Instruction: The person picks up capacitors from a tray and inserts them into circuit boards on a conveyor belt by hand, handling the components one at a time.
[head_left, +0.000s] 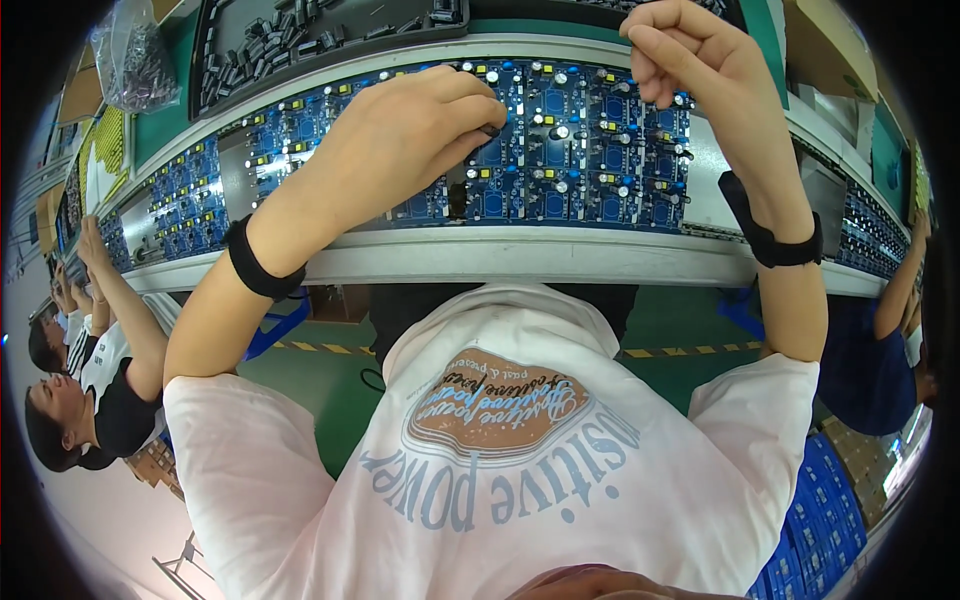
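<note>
My left hand (420, 135) is over the blue circuit boards (552, 150), its fingertips pinched on a small black capacitor (490, 131) close to the board surface. The boards lie in a row of panels and carry silver-topped capacitors, yellow blocks and small blue parts. Farther right, my right hand (690, 50) is raised above the boards' far right corner. Its thumb and forefinger are pressed together; a tiny dark spot shows at the tips, too small to name. Black bands circle both wrists.
A black tray (330, 75) of loose black capacitors stands beyond the rail. A clear bag (135, 65) of parts sits at the far left. The pale conveyor rail (540, 255) runs along the near side. People work at both ends, and blue crates (815, 520) stand at lower right.
</note>
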